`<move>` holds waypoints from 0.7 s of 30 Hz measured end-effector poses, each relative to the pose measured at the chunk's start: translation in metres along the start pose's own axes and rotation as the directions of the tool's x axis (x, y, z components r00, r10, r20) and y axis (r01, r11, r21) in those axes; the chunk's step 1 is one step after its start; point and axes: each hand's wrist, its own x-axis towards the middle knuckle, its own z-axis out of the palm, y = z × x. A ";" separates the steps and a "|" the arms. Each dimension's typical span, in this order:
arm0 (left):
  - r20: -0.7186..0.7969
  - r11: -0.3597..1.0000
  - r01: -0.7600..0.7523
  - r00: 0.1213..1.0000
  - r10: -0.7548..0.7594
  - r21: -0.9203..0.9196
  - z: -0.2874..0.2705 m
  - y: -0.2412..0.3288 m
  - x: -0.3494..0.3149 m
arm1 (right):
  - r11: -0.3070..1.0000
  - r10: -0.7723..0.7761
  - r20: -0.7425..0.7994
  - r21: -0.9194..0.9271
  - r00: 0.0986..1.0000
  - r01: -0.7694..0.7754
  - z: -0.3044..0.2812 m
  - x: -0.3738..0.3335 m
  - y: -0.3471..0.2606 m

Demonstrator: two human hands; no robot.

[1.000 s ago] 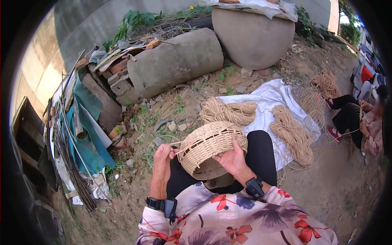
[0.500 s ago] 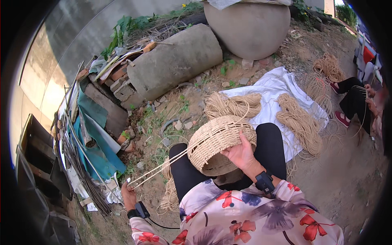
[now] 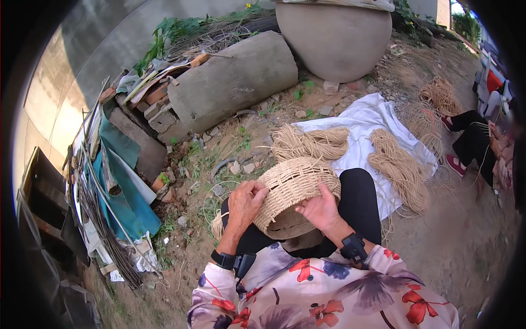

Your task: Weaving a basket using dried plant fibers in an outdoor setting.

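A round woven basket point(image 3: 290, 183) of pale twisted cord sits tilted on my lap, with its opening toward me and a band of gaps around its wall. My right hand point(image 3: 320, 213) grips its near right rim, thumb on the outside and fingers reaching in. Against the basket's left wall, my left hand point(image 3: 245, 205) has its fingers bent and pressed together; whatever they pinch is hidden. Loose pale cord point(image 3: 217, 223) lies beside my left thigh, partly covered by my arm.
Cord bundles point(image 3: 310, 143) lie on and around a white sheet point(image 3: 359, 118) ahead. A large clay jar point(image 3: 334, 41) and a concrete cylinder point(image 3: 233, 82) stand beyond. Sticks and teal cloth point(image 3: 118, 189) lie left. Another person point(image 3: 476, 142) sits at right, near more cord point(image 3: 438, 96).
My left hand has come in from the far left, where it held two cord strands taut, to the basket's left wall. The right hand keeps its grip on the rim.
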 end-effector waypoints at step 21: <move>-0.614 -0.251 0.598 0.541 -0.575 0.761 -0.274 -0.368 -0.517 | 0.773 0.322 -0.097 -0.548 0.942 -0.320 -0.010 -0.017 -0.008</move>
